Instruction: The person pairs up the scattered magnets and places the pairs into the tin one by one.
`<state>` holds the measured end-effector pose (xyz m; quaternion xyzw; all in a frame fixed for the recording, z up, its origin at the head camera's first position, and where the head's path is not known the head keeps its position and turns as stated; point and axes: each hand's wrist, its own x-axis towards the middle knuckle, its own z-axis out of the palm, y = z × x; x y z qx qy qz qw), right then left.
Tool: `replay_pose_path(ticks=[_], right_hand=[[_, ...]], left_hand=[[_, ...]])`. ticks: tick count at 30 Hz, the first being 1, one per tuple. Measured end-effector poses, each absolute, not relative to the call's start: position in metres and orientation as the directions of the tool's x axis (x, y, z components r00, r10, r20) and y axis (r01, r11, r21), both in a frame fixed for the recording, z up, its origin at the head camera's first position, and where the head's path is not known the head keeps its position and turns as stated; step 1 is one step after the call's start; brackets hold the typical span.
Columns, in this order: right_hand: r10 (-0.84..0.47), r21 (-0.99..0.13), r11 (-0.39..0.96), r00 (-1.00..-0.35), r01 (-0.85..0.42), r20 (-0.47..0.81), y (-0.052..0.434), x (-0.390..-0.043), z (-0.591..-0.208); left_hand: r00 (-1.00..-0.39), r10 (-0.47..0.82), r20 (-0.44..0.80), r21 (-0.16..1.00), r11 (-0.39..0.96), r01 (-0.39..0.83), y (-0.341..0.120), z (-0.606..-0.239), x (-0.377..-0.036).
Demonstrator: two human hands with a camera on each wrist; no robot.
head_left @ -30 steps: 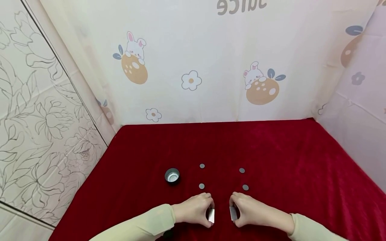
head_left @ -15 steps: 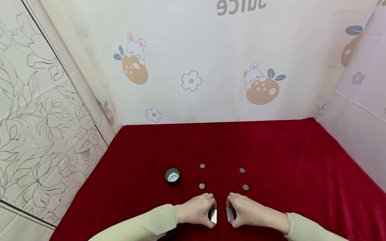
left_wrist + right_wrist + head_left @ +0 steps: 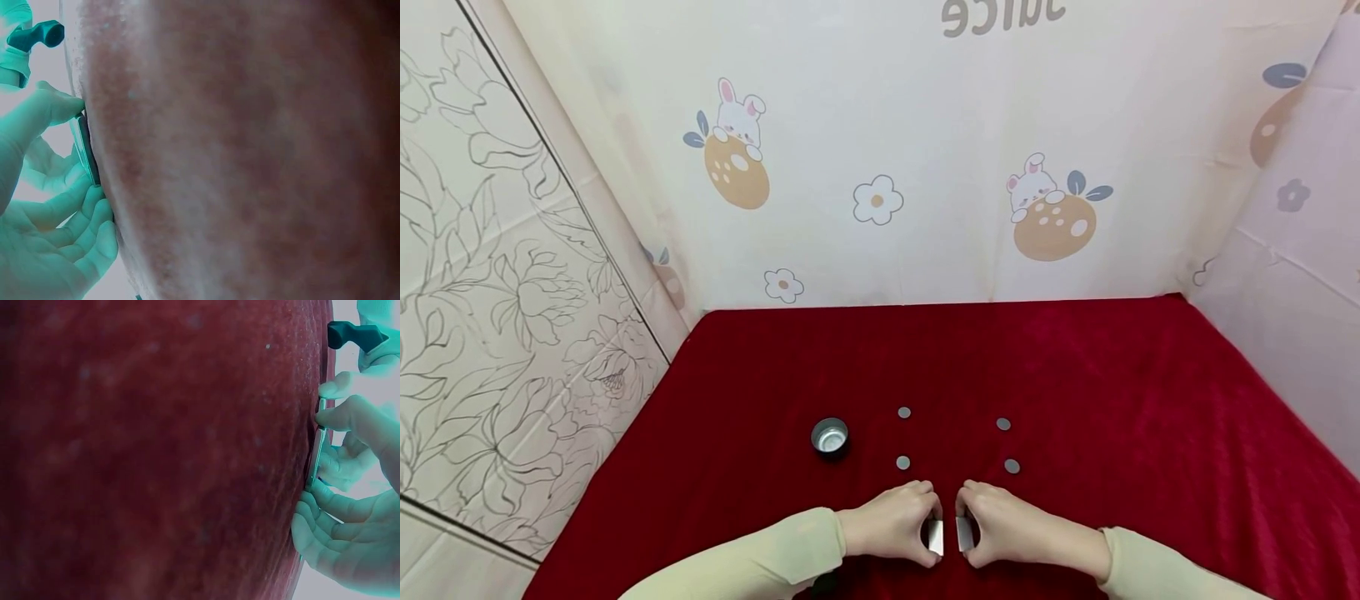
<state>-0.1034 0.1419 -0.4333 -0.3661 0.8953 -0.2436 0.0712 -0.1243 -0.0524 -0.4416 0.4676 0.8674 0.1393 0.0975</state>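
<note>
Just this side of the small metal cup (image 3: 829,437), near the front edge of the red cloth (image 3: 1112,392), your two hands face each other with only a narrow gap between them. Your left hand (image 3: 891,525) pinches a small silvery plate (image 3: 936,536) between thumb and curled fingers, and your right hand (image 3: 1000,527) pinches its twin (image 3: 964,534) the same way. Both plates stand on edge on the cloth, flat faces turned toward each other, close but not yet touching. Each plate's long axis runs up from the cloth, so the gap closes along the line running sideways between your hands.

Nothing lies in that gap. Right of the cup and beyond your knuckles, four grey discs lie flat in a loose square: the near left disc (image 3: 902,462) just past your left hand, the near right disc (image 3: 1012,466) just past your right, and the far pair (image 3: 904,412) level with the cup or further. The cup itself sits left of the plates, nearer your left hand, well apart from the gap.
</note>
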Motion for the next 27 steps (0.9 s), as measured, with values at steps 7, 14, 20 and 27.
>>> replay_pose_path(ticks=[7, 14, 20, 27], right_hand=[[-0.679, -0.483, 0.626, -0.733, -0.612, 0.048, 0.135, -0.102, -0.433], [-0.621, -0.609, 0.641, -0.782, -0.467, -0.055, 0.133, -0.103, -0.429], [-0.619, -0.717, 0.586, -0.780, -0.377, -0.095, 0.136, -0.104, -0.430], [-0.629, -0.806, 0.501, -0.772, -0.314, -0.090, 0.137, -0.104, -0.431]], left_hand=[[-0.544, 0.839, -0.023, 0.342, 0.518, 0.784, -0.049, -0.441, -0.123], [-0.527, 0.847, -0.066, 0.404, 0.506, 0.762, -0.053, -0.440, -0.126], [-0.515, 0.852, -0.095, 0.500, 0.489, 0.715, -0.064, -0.433, -0.128], [-0.564, 0.825, -0.032, 0.547, 0.486, 0.681, -0.079, -0.426, -0.131]])
